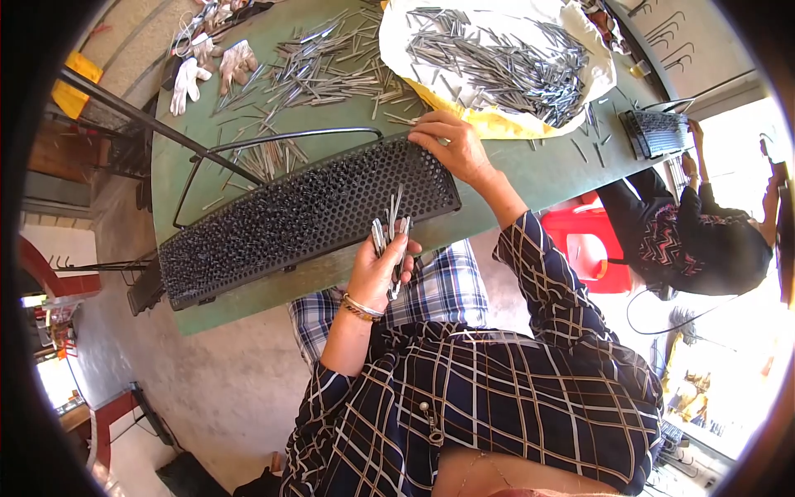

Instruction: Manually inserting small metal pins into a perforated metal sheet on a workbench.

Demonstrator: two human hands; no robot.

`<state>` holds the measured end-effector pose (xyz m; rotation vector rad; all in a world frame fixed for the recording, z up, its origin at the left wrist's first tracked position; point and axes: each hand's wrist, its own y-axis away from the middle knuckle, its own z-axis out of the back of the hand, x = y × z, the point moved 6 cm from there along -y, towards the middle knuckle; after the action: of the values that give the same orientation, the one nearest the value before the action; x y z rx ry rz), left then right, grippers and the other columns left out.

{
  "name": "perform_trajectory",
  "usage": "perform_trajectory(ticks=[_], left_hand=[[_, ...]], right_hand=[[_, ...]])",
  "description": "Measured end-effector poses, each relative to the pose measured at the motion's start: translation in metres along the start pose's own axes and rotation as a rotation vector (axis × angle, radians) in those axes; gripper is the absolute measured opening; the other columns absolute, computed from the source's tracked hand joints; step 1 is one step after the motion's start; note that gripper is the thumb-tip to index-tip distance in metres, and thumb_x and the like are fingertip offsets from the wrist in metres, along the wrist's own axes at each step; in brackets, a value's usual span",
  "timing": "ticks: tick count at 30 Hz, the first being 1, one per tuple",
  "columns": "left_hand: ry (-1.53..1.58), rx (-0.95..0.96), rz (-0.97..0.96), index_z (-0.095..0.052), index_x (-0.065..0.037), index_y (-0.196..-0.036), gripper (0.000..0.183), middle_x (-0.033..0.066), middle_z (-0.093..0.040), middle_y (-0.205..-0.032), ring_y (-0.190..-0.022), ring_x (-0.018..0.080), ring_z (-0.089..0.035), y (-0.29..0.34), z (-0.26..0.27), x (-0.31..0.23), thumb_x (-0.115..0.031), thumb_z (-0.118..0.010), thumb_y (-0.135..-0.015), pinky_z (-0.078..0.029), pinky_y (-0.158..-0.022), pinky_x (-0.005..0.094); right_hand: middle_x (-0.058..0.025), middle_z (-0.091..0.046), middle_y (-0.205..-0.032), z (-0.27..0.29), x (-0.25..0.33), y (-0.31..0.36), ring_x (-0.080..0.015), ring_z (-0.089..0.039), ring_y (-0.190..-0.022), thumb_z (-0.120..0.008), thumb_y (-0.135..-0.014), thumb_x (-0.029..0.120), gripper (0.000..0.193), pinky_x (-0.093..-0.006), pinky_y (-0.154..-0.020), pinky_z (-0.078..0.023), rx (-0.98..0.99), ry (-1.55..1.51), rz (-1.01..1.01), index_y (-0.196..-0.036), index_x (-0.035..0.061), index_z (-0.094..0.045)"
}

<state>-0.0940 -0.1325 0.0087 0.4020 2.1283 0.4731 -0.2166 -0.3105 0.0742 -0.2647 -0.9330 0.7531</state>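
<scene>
A long black perforated rack [331, 195] leans at a slant on the table edge in front of me. Dark strip ends crowd the holes of its left and middle parts, while rows at the right show bare holes. In my left hand [383, 267] is a bundle of thin metal strips [396, 228], gripped upright just below the rack's lower edge. My right hand [455, 151] is at the rack's upper right end, its bent fingers close together against the top rows. Whatever lies between those fingertips is too small or hidden to make out.
Loose metal strips [331, 74] litter the green table [195, 149]. Beyond my right hand lies a white and yellow sack [489, 124] heaped with strips. Work gloves [190, 83] lie far left. At right, a person [687, 240] handles another rack [658, 132] near a red stool [584, 244].
</scene>
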Motion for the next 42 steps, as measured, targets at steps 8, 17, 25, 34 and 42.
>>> perform_trajectory(ticks=[8,17,25,34,42], left_hand=[[-0.040,-0.051,-0.054,-0.048,-0.007,-0.113,0.027,0.0085,-0.062,-0.082,-0.059,0.0085,-0.055,0.006,-0.003,-0.005,-0.019,-0.057,-0.091,-0.044,-0.045,0.0198],[-0.047,-0.089,-0.093,-0.051,-0.003,-0.104,0.020,0.0069,-0.060,-0.075,-0.054,0.0081,-0.053,0.018,0.008,-0.013,-0.018,-0.056,-0.091,-0.043,-0.044,0.0202],[0.069,-0.128,-0.030,-0.055,-0.002,-0.103,0.019,0.0075,-0.060,-0.080,-0.061,0.0098,-0.054,0.033,0.028,-0.014,-0.017,-0.056,-0.092,-0.044,-0.048,0.0222],[0.111,0.009,0.108,-0.057,-0.002,-0.102,0.020,0.0083,-0.061,-0.083,-0.066,0.0109,-0.056,0.016,0.010,0.005,-0.019,-0.056,-0.092,-0.046,-0.052,0.0234],[0.064,-0.025,0.091,-0.055,-0.006,-0.106,0.022,0.0061,-0.059,-0.081,-0.059,0.0096,-0.054,0.012,0.012,0.010,-0.022,-0.057,-0.091,-0.044,-0.047,0.0230]], right_hand=[[-0.0095,-0.064,-0.093,0.000,0.001,0.005,-0.0229,-0.063,-0.084,-0.067,-0.079,0.010,0.013,-0.0312,-0.075,-0.050,-0.042,0.090,-0.002,-0.089,0.0025,-0.069],[-0.0123,-0.061,-0.099,-0.021,0.073,0.032,-0.0296,-0.059,-0.090,-0.066,-0.074,0.006,0.024,-0.0366,-0.077,-0.049,0.326,-0.070,0.214,-0.097,0.0022,-0.065],[-0.0073,-0.061,-0.101,-0.033,0.088,0.061,-0.0251,-0.059,-0.090,-0.064,-0.068,0.005,0.025,-0.0337,-0.078,-0.048,0.411,0.090,0.365,-0.093,0.0045,-0.064],[-0.0095,-0.065,-0.088,0.027,0.014,0.009,-0.0172,-0.061,-0.081,-0.065,-0.082,0.009,0.014,-0.0265,-0.073,-0.046,-0.203,-0.149,-0.258,-0.093,0.0010,-0.069],[-0.0097,-0.065,-0.085,0.016,-0.012,0.007,-0.0165,-0.061,-0.077,-0.064,-0.082,0.007,0.014,-0.0251,-0.070,-0.046,-0.213,-0.106,-0.277,-0.094,0.0002,-0.068]])
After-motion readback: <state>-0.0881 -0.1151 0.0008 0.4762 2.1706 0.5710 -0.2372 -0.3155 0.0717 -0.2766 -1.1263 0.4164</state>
